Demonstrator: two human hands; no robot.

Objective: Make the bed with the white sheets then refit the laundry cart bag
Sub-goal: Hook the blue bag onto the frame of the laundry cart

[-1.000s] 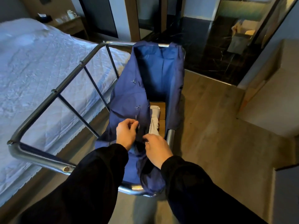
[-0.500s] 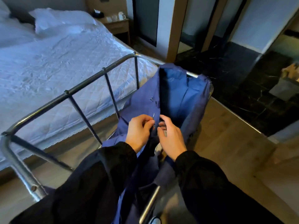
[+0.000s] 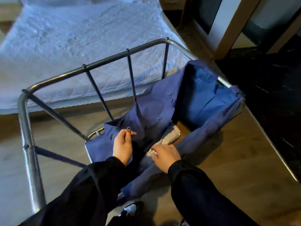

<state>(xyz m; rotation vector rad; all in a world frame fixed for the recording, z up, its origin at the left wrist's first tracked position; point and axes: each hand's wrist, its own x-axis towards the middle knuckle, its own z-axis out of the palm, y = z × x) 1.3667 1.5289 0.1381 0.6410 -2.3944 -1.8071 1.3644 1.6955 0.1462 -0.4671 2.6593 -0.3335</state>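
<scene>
Apart now after meeting at the seam, the hands sit inside the cart frame (image 3: 104,62): left hand (image 3: 123,147) pinches a metal ring (image 3: 129,128) on the blue laundry bag (image 3: 195,98); right hand (image 3: 166,154) curls at its edge, grip unclear. Beyond the frame lies the bed (image 3: 81,38).

Your laundry cart bag (image 3: 203,98) is deep blue, its cart frame (image 3: 104,62) dull grey metal. The bed cover (image 3: 73,38) is white, quilted in diamonds. Your sleeves (image 3: 91,185) are black, the small ring (image 3: 128,128) silvery, the marble floor (image 3: 268,95) black with thin white veins.
</scene>
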